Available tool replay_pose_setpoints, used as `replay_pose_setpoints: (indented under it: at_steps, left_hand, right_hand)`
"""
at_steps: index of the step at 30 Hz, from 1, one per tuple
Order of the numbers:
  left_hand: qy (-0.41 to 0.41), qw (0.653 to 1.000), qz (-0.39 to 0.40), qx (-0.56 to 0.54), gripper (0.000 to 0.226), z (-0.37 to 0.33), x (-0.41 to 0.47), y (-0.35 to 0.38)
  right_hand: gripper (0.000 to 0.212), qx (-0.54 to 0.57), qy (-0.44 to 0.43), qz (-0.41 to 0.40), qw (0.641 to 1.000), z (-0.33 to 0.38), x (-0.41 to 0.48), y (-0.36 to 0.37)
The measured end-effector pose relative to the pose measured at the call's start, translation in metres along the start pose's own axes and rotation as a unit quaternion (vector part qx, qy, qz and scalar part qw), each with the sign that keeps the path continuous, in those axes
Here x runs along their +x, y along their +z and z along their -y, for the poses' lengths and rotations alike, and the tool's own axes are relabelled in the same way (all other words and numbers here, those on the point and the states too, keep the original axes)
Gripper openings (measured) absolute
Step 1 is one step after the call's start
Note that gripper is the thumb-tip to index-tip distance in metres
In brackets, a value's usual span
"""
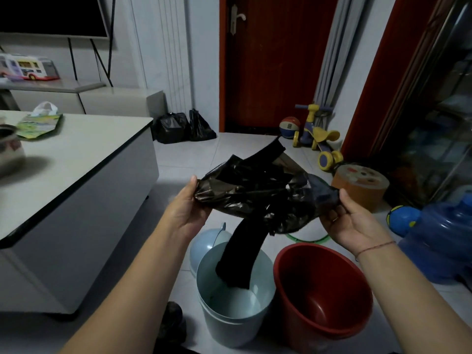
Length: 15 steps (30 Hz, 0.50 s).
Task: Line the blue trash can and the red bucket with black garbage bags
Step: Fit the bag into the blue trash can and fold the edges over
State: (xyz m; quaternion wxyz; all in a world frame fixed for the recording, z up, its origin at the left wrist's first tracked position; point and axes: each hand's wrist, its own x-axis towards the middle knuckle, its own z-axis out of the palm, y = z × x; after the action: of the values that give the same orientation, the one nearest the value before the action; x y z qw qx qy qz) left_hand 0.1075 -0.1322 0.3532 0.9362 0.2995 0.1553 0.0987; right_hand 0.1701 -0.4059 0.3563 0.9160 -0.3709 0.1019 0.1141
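Note:
A crumpled black garbage bag (258, 192) is stretched in the air between my two hands. My left hand (187, 208) pinches its left edge and my right hand (347, 221) holds its right edge. A folded black strip of the bag hangs down into the pale blue trash can (217, 318), which stands on the floor directly below. The red bucket (324, 300) stands touching the can's right side; its inside shows only bare red plastic. The can's pale blue lid (204, 245) leans behind it.
A white low table (76, 154) stands at the left. Two full black bags (184, 127) sit by the red door. On the right are a blue water jug (444, 238), a round orange box (361, 186), a toy trike (316, 134) and balls.

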Motion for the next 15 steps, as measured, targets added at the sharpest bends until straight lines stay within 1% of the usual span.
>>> replay_pose_setpoints:
  at_steps: [3,7,9,10,12,13,14,15]
  left_hand:
    - [0.049,0.991,0.01,0.125,0.02,0.0,0.007,-0.006]
    - [0.088,0.957,0.069,0.267,0.042,-0.007,0.004,-0.012]
    - [0.104,0.924,0.084,0.359,0.049,-0.007,0.003,-0.015]
    - [0.115,0.898,0.082,0.417,0.05,-0.007,0.003,-0.017]
    - [0.141,0.847,0.07,0.509,0.037,-0.006,0.004,-0.021]
    - [0.154,0.83,0.062,0.533,0.026,-0.006,0.004,-0.023]
    - [0.168,0.813,0.05,0.555,0.016,-0.006,0.006,-0.025]
    - [0.189,0.794,0.031,0.577,0.016,-0.007,0.008,-0.027]
  right_hand:
    - [0.019,-0.013,0.006,-0.01,1.0,0.002,0.003,-0.003]
    - [0.019,-0.047,-0.024,-0.018,0.998,0.008,0.005,-0.008]
    - [0.021,-0.071,-0.049,-0.009,0.996,0.01,0.007,-0.011]
    - [0.022,-0.078,-0.059,-0.002,0.995,0.012,0.008,-0.012]
    - [0.022,-0.093,-0.08,0.006,0.992,0.015,0.01,-0.013]
    - [0.021,-0.117,-0.094,0.011,0.989,0.018,0.01,-0.014]
    - [0.021,-0.159,-0.107,0.02,0.981,0.019,0.01,-0.015]
    - [0.02,-0.216,-0.119,0.032,0.969,0.02,0.009,-0.016]
